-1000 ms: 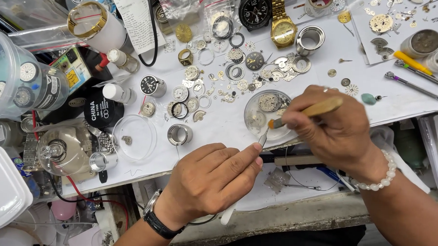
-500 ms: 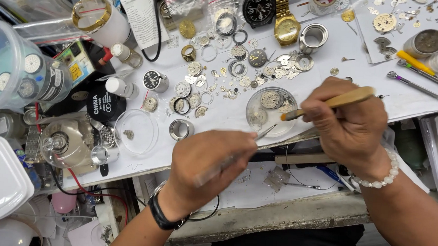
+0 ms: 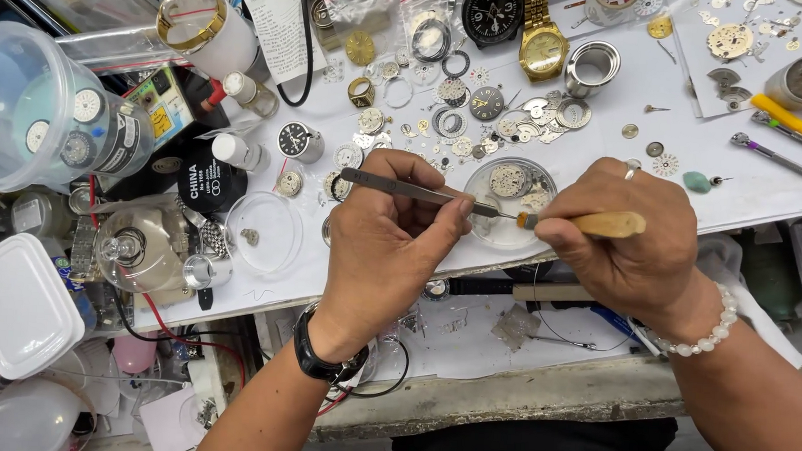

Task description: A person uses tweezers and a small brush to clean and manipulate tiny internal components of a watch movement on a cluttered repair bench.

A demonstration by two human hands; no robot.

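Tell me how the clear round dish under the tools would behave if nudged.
The dish looks thin, shallow and clear, so it is probably light and would slide easily on the smooth white table. It sits near the table edge, so a push toward the person might tip it off. The loose watch parts inside would likely scatter.

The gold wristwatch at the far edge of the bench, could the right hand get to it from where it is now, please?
Probably yes. The gold wristwatch lies in the open beyond the right hand, with only small loose parts between. But the fingers already hold a wooden-handled tool, which would hamper a grasp.
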